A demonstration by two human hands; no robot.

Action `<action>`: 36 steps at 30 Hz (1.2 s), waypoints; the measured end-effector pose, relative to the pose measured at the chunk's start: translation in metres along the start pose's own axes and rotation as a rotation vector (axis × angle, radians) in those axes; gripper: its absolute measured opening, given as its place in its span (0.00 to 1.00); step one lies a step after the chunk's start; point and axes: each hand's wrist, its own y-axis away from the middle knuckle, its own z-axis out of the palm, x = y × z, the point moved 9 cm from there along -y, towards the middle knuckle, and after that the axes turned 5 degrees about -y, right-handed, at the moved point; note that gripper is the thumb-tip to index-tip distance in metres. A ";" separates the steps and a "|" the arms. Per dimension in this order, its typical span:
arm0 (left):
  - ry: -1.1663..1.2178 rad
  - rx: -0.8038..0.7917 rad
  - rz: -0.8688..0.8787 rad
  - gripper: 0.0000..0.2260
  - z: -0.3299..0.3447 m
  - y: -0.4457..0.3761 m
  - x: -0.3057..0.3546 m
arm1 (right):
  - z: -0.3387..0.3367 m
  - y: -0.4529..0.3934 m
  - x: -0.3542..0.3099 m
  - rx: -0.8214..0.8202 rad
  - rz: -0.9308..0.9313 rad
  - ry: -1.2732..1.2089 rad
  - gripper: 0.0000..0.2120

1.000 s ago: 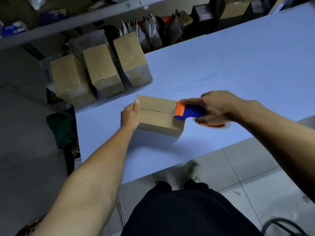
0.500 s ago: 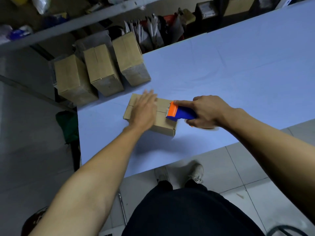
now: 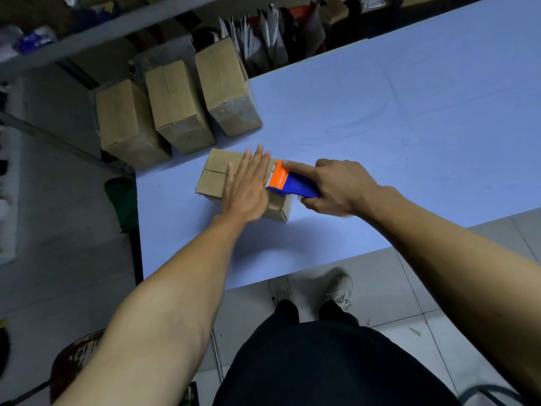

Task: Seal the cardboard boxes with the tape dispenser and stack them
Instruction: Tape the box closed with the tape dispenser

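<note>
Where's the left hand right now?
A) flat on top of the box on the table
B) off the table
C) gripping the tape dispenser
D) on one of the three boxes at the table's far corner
A: the left hand lies flat, fingers straight, on the box, beside the tape dispenser that the right hand grips.

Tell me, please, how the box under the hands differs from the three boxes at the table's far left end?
The near box lies flat and low, while the three boxes stand taller in a row. The left hand presses on the near box and the tape dispenser meets it; the three boxes are untouched. All are plain brown cardboard.
</note>
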 end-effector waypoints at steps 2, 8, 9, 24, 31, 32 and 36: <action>0.009 -0.009 -0.001 0.33 0.000 0.000 0.000 | 0.002 0.002 0.000 0.002 -0.001 -0.025 0.36; 0.109 -0.018 -0.036 0.23 0.002 -0.004 -0.002 | 0.007 0.034 0.031 -0.008 0.006 -0.096 0.35; 0.109 -0.017 -0.036 0.23 0.002 -0.004 -0.002 | 0.006 0.040 0.038 -0.012 0.014 -0.099 0.35; 0.183 0.007 -0.116 0.23 -0.002 -0.005 0.005 | 0.022 0.054 0.057 -0.044 -0.008 -0.102 0.36; 0.146 0.027 -0.158 0.24 -0.002 -0.008 0.012 | 0.042 0.050 0.059 -0.116 0.027 -0.119 0.38; 0.136 0.027 -0.180 0.26 -0.002 -0.009 0.014 | 0.043 0.049 0.059 -0.120 0.022 -0.114 0.39; 0.077 -0.016 -0.193 0.36 0.003 -0.009 0.018 | 0.044 0.041 0.058 -0.108 0.016 -0.115 0.37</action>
